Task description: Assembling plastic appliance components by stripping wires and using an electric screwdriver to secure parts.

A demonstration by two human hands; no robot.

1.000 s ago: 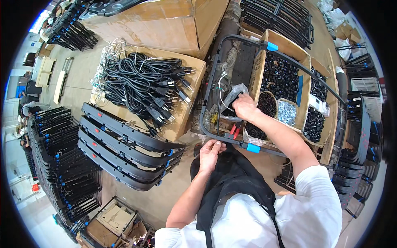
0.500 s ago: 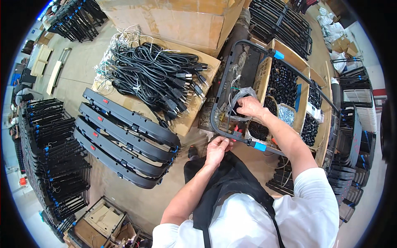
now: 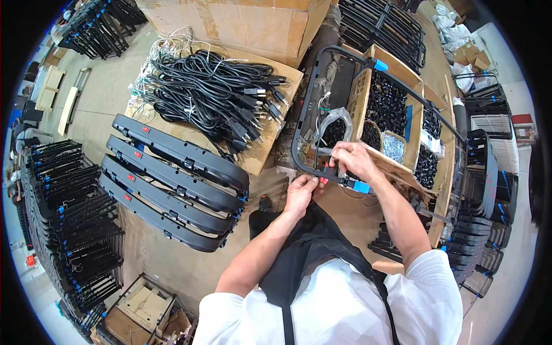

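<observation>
A black tubular frame (image 3: pixel 295 135) with blue sleeves (image 3: pixel 360 187) lies in front of me, across the parts boxes. At its near corner my left hand (image 3: pixel 300 194) is closed, thumb and fingers pinching the near bar beside a red part (image 3: pixel 325 172). My right hand (image 3: pixel 355 160) is just above the same bar, fingers curled down on a small black part (image 3: pixel 330 170) next to the red one. Its fingertips partly hide that part. Inside the frame's outline is an open clear plastic bag (image 3: pixel 339 117) of small black pieces, with thin wires beside it.
Right of the bag, wooden boxes (image 3: pixel 359 103) hold black parts and silver screws (image 3: pixel 393 148). Bundled black power cords (image 3: pixel 213 98) lie on cardboard to the left. Several curved black panels (image 3: pixel 178 155) are nearer me. Stacked black frames (image 3: pixel 75 213) stand far left; a big carton (image 3: pixel 230 29) is behind.
My right hand has left the plastic bag and come toward me to the frame's near bar. The left hand stays at the bar, by the red part. The view has shifted slightly.
</observation>
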